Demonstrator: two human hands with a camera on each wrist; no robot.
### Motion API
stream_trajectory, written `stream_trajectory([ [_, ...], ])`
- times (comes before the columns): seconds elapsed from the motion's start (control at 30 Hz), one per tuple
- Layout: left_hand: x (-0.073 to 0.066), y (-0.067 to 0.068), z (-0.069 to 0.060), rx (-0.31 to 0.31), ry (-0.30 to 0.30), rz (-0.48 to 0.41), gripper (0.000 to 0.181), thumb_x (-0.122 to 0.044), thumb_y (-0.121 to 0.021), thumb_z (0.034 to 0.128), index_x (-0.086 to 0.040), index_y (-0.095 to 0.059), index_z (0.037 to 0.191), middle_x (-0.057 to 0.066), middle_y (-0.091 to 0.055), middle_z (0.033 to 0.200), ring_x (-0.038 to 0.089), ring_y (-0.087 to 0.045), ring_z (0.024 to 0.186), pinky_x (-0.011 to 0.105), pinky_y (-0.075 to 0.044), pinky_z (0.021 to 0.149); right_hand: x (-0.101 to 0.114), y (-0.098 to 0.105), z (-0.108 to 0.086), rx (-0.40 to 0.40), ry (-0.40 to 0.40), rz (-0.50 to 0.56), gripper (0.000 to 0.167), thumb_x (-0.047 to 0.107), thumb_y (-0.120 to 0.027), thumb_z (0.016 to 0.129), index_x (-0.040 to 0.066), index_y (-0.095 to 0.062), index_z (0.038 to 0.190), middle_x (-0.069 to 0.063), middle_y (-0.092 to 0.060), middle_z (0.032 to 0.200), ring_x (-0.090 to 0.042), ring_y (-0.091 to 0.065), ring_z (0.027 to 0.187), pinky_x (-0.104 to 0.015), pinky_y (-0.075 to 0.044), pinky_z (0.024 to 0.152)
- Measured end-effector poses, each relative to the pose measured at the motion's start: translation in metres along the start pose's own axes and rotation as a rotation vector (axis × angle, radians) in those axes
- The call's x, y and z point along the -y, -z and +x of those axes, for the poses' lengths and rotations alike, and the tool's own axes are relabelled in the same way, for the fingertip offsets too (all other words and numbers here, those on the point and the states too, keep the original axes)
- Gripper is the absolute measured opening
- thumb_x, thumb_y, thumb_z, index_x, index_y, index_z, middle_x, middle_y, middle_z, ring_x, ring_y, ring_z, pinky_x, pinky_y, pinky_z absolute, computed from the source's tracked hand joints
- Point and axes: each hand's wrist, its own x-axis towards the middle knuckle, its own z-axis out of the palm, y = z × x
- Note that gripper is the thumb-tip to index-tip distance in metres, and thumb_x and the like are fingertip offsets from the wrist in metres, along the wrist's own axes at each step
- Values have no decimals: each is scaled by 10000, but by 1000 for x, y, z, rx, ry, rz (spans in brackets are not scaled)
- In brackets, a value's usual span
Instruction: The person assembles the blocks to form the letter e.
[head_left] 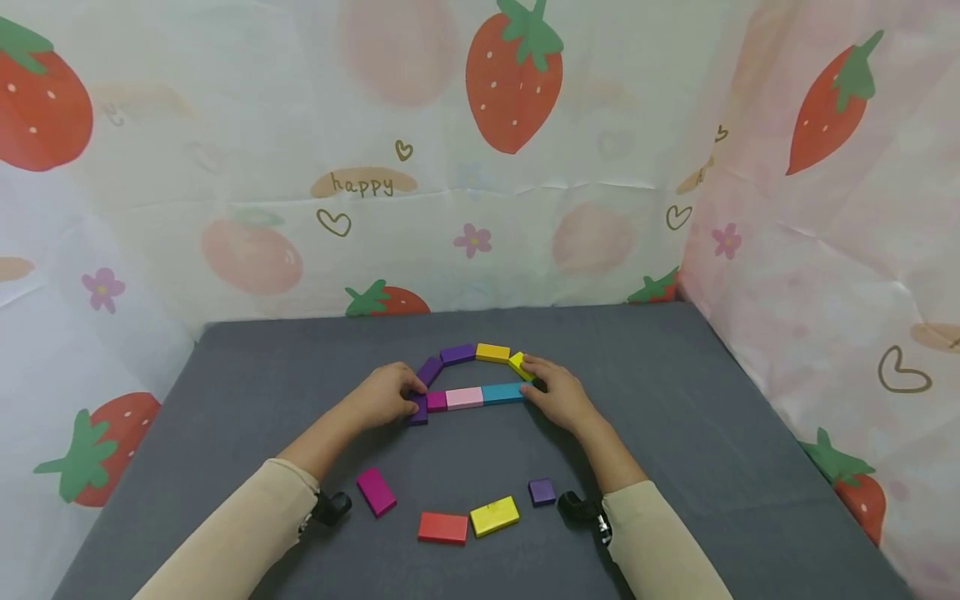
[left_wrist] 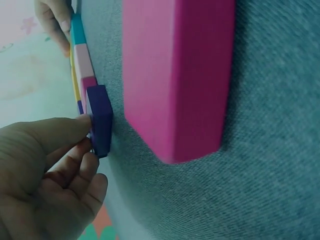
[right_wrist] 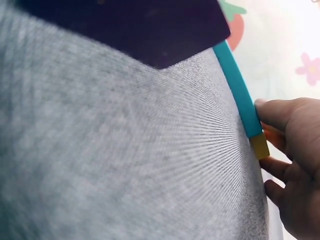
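Note:
On the grey table, several flat blocks form a half ring: purple blocks [head_left: 458, 354] and yellow blocks [head_left: 492, 353] make the arc. A straight row of a magenta [head_left: 437, 402], a pink [head_left: 464, 397] and a blue block [head_left: 502, 393] runs across its front. My left hand [head_left: 385, 393] pinches the purple block [left_wrist: 102, 120] at the left end, its thumb against one side. At the opposite end is my right hand [head_left: 559, 396], thumb by the blue block, fingers around a yellowish block [right_wrist: 259, 145] partly hidden by the hand.
Nearer the front lie loose blocks: a magenta one [head_left: 377, 492], a red one [head_left: 442, 527], a yellow one [head_left: 495, 516] and a small purple one [head_left: 542, 492]. Strawberry-printed cloth [head_left: 525, 267] hangs behind the table and along both sides.

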Motion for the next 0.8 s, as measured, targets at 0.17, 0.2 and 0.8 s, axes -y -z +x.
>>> stream_trajectory([
  [0.17,-1,0,-3,-10,30,-23,227,-46,-783,863,-43,-789,1090,112,-683,1146,341,-620,1179,520,-465,1051,2,1,1,16,-13,-19,518,279,-639,1028,95,-525,1499,-27,-421,1616,-338,-363,1495,-560,-307,1200],
  [0.2,-1,0,-4,-9,37,-28,227,-45,-782,865,-44,-789,1092,113,-680,1149,344,-616,1183,523,-463,1052,2,1,1,19,-12,-26,517,278,-639,1028,93,-527,1497,-32,-424,1614,-342,-367,1492,-562,-312,1196],
  [0.8,5,-5,-5,-37,72,-85,232,-67,-789,879,-92,-790,1109,93,-674,1195,328,-603,1217,518,-463,1055,2,9,5,34,-33,31,525,303,-653,1020,122,-533,1497,-26,-424,1614,-323,-366,1497,-551,-346,1181],
])
